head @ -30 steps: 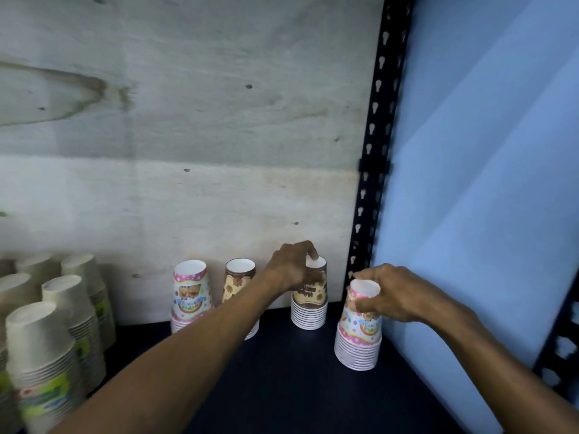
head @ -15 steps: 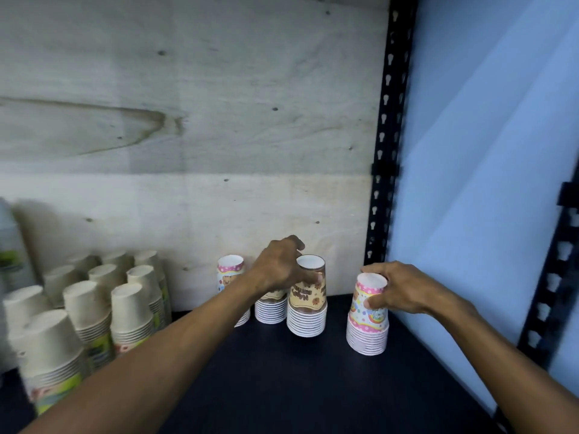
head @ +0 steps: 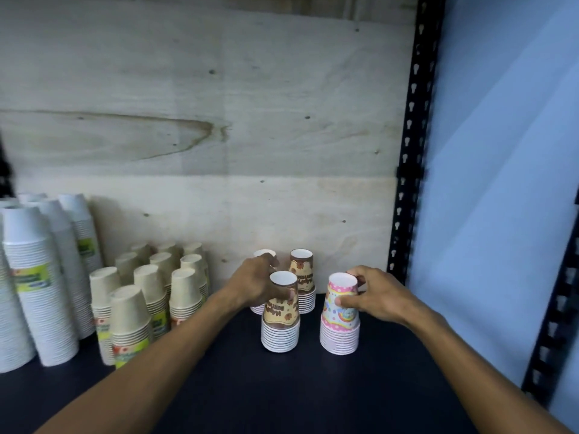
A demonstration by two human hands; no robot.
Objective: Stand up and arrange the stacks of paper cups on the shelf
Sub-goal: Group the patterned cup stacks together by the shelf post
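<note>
Left hand [head: 255,286]: reaching forward, fingers wrapped round the brown cup stack [head: 280,314], upside down at centre shelf.
Right hand [head: 374,296]: clamped on the pink cup stack [head: 340,317], just beside at 3 o'clock.
Dark shelf [head: 313,389]: kraft cup stacks [head: 150,296] at 9 o'clock.

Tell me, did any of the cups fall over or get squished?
No, nothing stands out. The brown cup stack in the left hand and the pink cup stack in the right hand both stand upright on the dark shelf. The kraft cup stacks and white cup stacks also stand upright.
</note>
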